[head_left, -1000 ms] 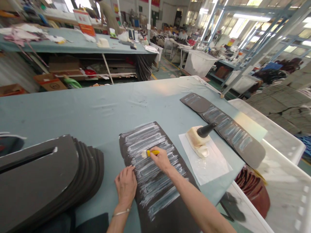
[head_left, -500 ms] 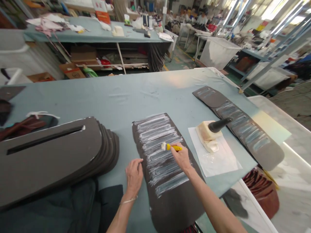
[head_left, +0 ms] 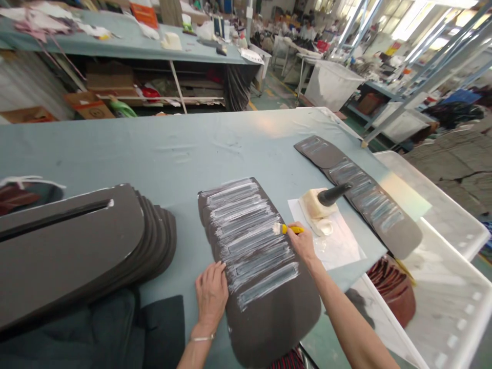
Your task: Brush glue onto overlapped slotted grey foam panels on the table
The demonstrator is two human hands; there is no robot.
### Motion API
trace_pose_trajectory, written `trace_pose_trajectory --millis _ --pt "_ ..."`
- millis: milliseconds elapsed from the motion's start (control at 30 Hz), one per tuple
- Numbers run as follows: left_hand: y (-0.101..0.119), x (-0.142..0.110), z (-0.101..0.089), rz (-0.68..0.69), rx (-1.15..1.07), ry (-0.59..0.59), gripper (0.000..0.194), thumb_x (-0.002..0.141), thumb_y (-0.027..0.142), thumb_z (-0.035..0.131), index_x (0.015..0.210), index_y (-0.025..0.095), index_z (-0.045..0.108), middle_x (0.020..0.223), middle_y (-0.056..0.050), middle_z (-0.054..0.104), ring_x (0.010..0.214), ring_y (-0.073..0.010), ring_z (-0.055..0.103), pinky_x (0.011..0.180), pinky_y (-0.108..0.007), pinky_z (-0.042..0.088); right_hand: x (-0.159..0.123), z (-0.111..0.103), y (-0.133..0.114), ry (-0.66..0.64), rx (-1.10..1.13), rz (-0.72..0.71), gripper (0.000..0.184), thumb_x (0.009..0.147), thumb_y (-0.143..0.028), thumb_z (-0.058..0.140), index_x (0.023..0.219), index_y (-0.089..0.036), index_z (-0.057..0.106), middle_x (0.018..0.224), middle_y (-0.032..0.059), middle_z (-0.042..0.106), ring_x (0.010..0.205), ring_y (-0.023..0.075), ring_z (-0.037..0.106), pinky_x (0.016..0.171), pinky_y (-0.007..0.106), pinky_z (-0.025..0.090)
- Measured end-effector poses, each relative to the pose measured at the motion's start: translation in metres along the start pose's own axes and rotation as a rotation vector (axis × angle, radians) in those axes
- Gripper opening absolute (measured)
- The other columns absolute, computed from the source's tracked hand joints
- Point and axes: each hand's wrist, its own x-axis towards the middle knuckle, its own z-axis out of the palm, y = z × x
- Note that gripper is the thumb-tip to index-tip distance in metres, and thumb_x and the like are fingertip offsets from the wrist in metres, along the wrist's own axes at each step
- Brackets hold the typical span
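My right hand [head_left: 302,243] is closed round the yellow handle of a paintbrush [head_left: 292,230]. Its white-coated bristles touch a dark grey foam panel [head_left: 269,328] near that panel's right edge. Rows of white, glue-like streaks cross the upper part of the panel, around long slots. My left hand [head_left: 212,291] lies open at the panel's left edge, fingertips touching it, with nothing held. Right of the panel, a cut-open cream container [head_left: 309,202] with a black bottle-like piece [head_left: 334,195] sits on a white sheet [head_left: 342,253].
To the left is a thick stack of dark slotted panels [head_left: 77,246]. Streaked panels [head_left: 400,230] overlap along the table's right side. White bins [head_left: 453,256] stand beyond that edge, with reddish-brown pieces [head_left: 395,297] below. Another table [head_left: 115,41] stands behind.
My right hand has moved the brush rightward across the panel towards its right edge. My left hand stays at the left edge, slightly lower. The whole view has shifted a little.
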Motion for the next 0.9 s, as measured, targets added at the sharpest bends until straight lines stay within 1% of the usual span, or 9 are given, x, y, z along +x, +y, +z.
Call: trace_pose_trajectory --millis 67,167,300,400,500,633,700,767,900 --pt "-0.003 0.000 -0.001 -0.027 -0.060 0.002 0.026 0.089 0.020 0.042 0.110 0.022 0.058 0.115 -0.008 0.063 0.114 -0.0226 0.053 0.096 -0.042 0.036 0.001 -0.003 -0.001 0.021 -0.001 0.010 0.018 0.080 -0.032 0.053 0.078 -0.018 0.064 0.063 -0.0013 0.058 0.054 0.0125 0.049 0.054 0.024 0.037" --pt "-0.007 -0.004 -0.004 -0.071 -0.165 0.034 0.027 0.090 0.019 0.039 0.110 0.021 0.057 0.113 -0.008 0.062 0.110 -0.0202 0.054 0.094 -0.039 0.039 -0.025 0.017 -0.030 -0.004 0.056 -0.035 0.015 0.082 -0.028 0.052 0.079 -0.019 0.063 0.067 -0.0010 0.059 0.056 0.0119 0.050 0.056 0.023 0.038" --pt "-0.006 -0.020 -0.005 0.027 -0.119 -0.003 0.028 0.089 0.019 0.042 0.113 0.020 0.057 0.117 -0.009 0.061 0.114 -0.0213 0.053 0.097 -0.040 0.037 -0.081 0.061 -0.082 -0.197 0.188 -0.186 0.014 0.084 -0.022 0.050 0.083 -0.019 0.064 0.077 0.0018 0.063 0.069 0.0132 0.057 0.067 0.023 0.043" --pt "-0.003 -0.031 -0.002 0.088 -0.010 -0.044 0.032 0.089 0.018 0.043 0.118 0.022 0.055 0.121 -0.008 0.060 0.117 -0.0222 0.051 0.099 -0.041 0.035 -0.102 0.079 -0.093 -0.293 0.223 -0.270 0.016 0.084 -0.019 0.049 0.089 -0.020 0.064 0.085 0.0034 0.066 0.079 0.0140 0.060 0.075 0.023 0.045" --pt "-0.002 -0.034 0.000 0.096 0.042 -0.050 0.033 0.089 0.017 0.044 0.119 0.022 0.055 0.122 -0.008 0.060 0.118 -0.0220 0.050 0.099 -0.041 0.034 -0.091 0.062 -0.066 -0.257 0.167 -0.217 0.015 0.084 -0.021 0.050 0.089 -0.020 0.065 0.084 0.0032 0.066 0.076 0.0145 0.060 0.073 0.024 0.046" --pt "-0.004 -0.033 0.002 0.098 0.051 -0.055 0.033 0.088 0.017 0.044 0.119 0.022 0.055 0.121 -0.007 0.061 0.118 -0.0218 0.050 0.099 -0.040 0.034 -0.046 0.007 -0.007 -0.060 0.050 -0.045 0.017 0.083 -0.031 0.052 0.083 -0.019 0.065 0.074 0.0020 0.063 0.064 0.0149 0.056 0.061 0.025 0.043" --pt "-0.004 -0.032 0.002 0.092 0.048 -0.049 0.032 0.088 0.017 0.044 0.118 0.022 0.055 0.121 -0.007 0.061 0.118 -0.0221 0.050 0.098 -0.040 0.035 -0.026 -0.012 0.013 0.016 -0.003 0.026 0.020 0.082 -0.035 0.052 0.080 -0.019 0.064 0.067 0.0006 0.061 0.058 0.0144 0.053 0.057 0.025 0.040" --pt "-0.003 -0.033 0.002 0.084 0.039 -0.047 0.032 0.088 0.017 0.044 0.117 0.022 0.056 0.121 -0.007 0.061 0.118 -0.0224 0.050 0.098 -0.041 0.034 -0.015 -0.020 0.022 0.032 -0.059 0.026 0.021 0.081 -0.036 0.052 0.078 -0.019 0.064 0.065 0.0000 0.060 0.057 0.0139 0.051 0.056 0.025 0.039" --pt "0.000 -0.033 0.002 0.050 -0.003 -0.051 0.032 0.089 0.018 0.043 0.117 0.022 0.056 0.121 -0.008 0.061 0.118 -0.0236 0.050 0.098 -0.042 0.034 -0.013 -0.016 0.021 0.082 -0.109 0.013 0.023 0.082 -0.037 0.051 0.079 -0.019 0.064 0.066 0.0002 0.060 0.058 0.0135 0.051 0.057 0.025 0.038"
